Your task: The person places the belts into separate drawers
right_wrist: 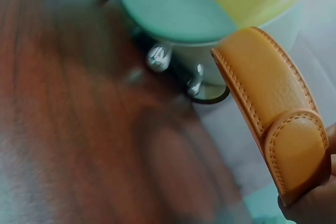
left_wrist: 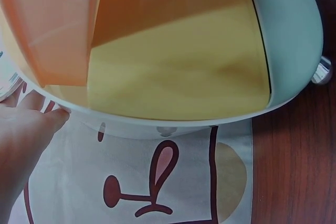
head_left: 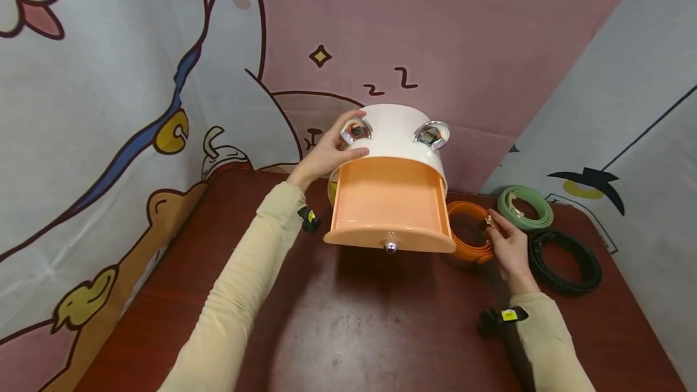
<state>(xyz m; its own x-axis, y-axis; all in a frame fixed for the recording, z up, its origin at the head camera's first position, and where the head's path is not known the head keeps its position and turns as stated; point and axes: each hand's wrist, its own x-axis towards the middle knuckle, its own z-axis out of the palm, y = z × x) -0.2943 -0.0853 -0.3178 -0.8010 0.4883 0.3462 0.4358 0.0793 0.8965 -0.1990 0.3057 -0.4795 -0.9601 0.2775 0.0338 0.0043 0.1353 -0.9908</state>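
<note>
A white storage box (head_left: 396, 132) with two chrome ears stands at the back of the table, its orange drawer (head_left: 389, 198) pulled out. My left hand (head_left: 325, 155) holds the box's upper left, thumb on the front and fingers around the ear; the same hand (left_wrist: 21, 135) shows beside the white rim in the left wrist view. With my right hand (head_left: 513, 253) I pinch a coiled orange belt (head_left: 467, 250) near its buckle, just right of the drawer. The stitched belt (right_wrist: 268, 77) looks raised off the table in the right wrist view. Its far fingers are partly hidden.
A coiled green belt (head_left: 530, 192) and a coiled black belt (head_left: 593, 271) lie to the right of my right hand. Below the orange drawer sits a green drawer front (right_wrist: 173, 14) with a chrome knob. A printed cloth (head_left: 452, 35) hangs right behind the dark wooden table (head_left: 348, 331).
</note>
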